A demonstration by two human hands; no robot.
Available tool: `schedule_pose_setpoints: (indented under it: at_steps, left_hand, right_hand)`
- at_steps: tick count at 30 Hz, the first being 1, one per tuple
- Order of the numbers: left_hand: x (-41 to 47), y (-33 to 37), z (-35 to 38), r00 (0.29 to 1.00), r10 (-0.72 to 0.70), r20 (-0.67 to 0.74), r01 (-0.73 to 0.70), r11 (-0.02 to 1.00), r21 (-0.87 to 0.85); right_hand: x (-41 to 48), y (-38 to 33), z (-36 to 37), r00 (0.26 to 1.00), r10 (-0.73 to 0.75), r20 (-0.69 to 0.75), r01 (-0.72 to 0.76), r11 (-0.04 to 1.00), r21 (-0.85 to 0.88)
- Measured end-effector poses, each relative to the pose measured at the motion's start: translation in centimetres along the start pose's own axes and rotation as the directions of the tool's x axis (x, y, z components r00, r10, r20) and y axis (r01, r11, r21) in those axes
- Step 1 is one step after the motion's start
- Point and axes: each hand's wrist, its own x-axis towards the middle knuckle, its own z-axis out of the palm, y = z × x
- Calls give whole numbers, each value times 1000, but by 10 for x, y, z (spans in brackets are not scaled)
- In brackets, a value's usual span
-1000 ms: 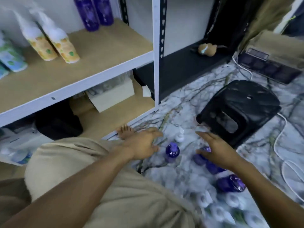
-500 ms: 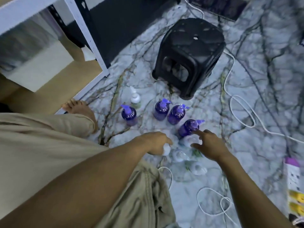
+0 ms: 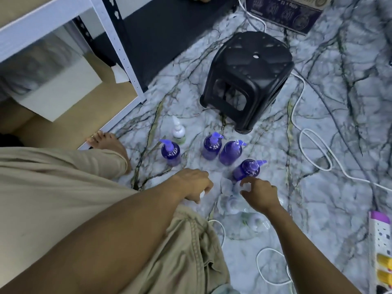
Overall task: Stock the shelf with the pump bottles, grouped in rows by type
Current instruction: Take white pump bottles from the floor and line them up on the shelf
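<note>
Floor [image 3: 331, 194] on near side of stool [image 3: 248, 81] | white bottles [image 3: 232, 206] standing, purple bottles [image 3: 212, 147] between them and stool | left hand [image 3: 194, 185] curled over one white top; right hand [image 3: 262, 195] fingers curled at another, grip unclear | step: pick-up | next: lift upright, carry to shelf [image 3: 42, 24] left of stool, white row

Box [image 3: 283, 14] txt seemingly unreadable

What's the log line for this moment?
left hand: grips white pump cap; right hand: pinches second cap; purple bottles: four upright on floor
</note>
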Motion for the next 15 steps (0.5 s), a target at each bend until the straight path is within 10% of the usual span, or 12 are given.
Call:
schedule_pose_setpoints:
  at_steps: [15]
  left_hand:
    - [-147,-76,-88,862,-178,-475,97,977,-189]
  right_hand:
    - [-14,-169,-150,829,-507,-234,445,853,-271]
